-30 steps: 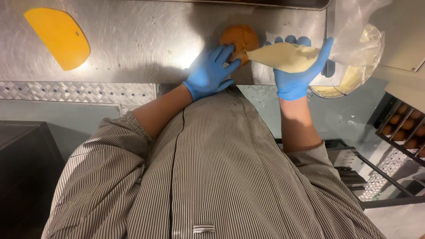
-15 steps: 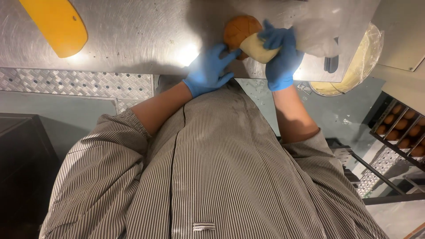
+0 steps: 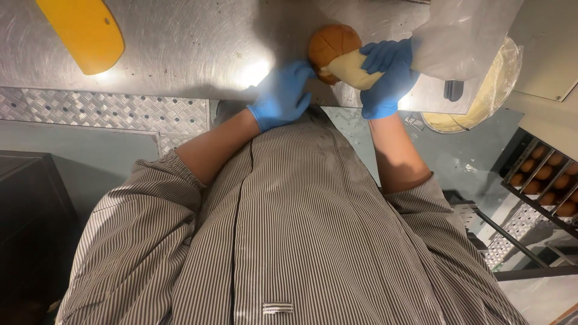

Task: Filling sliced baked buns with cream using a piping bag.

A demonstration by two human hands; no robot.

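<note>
1. The left hand (image 3: 283,95), in a blue glove, lies on the near edge of the steel worktop (image 3: 180,42) with its fingers stretched out flat towards a round brown bun (image 3: 331,45); the fingertips reach the bun's near side, and whether they press on it cannot be told
2. The bun sits on the worktop near its front edge, between the two hands, with score lines crossing its top
3. The right hand (image 3: 385,75), also in a blue glove, has its fingers curled tight around a clear piping bag (image 3: 463,36); the pale, cream-filled cone (image 3: 349,67) of the bag sticks out of the fist and its tip meets the side of the bun
4. The loose upper part of the bag bunches up to the right of the fist
5. A yellow plastic scraper (image 3: 84,30) lies flat on the worktop far to the left, well apart from both hands
6. A round container of pale cream (image 3: 494,90) stands just beyond the right end of the worktop, partly behind the bag
7. At the right edge, lower down, a rack (image 3: 542,180) holds rows of brown buns
8. The person wears a grey striped jacket (image 3: 289,241), sleeves pushed up the forearms
</note>
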